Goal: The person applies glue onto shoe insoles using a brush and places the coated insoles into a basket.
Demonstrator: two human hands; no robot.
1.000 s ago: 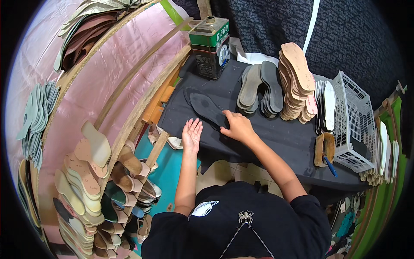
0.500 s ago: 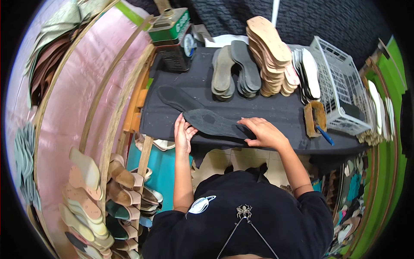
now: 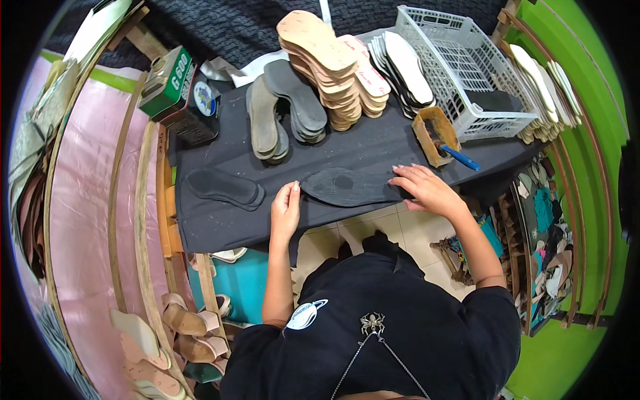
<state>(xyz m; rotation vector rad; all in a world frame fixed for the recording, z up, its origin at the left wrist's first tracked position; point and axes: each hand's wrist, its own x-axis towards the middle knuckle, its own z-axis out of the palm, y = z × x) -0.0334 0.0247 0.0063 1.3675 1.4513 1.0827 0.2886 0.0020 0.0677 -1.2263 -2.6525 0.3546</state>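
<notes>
A black shoe sole is held level between my two hands at the table's front edge. My left hand pinches its left tip between thumb and fingers. At the other end my right hand grips it, thumb below and fingers over the top, hiding that tip. Pale scuffs and a darker round patch mark the sole's upper face. Left of my left hand, a small pile of black soles lies on the dark cloth of the table.
Stacked soles stand behind: grey, dark grey, tan and white. A glue tray with a blue-handled brush sits right, before a grey plastic crate. A metal can stands back left.
My view has swung to the right, shifting the table leftward in the picture. The held sole has come away from the black soles on the table and lies more level.
</notes>
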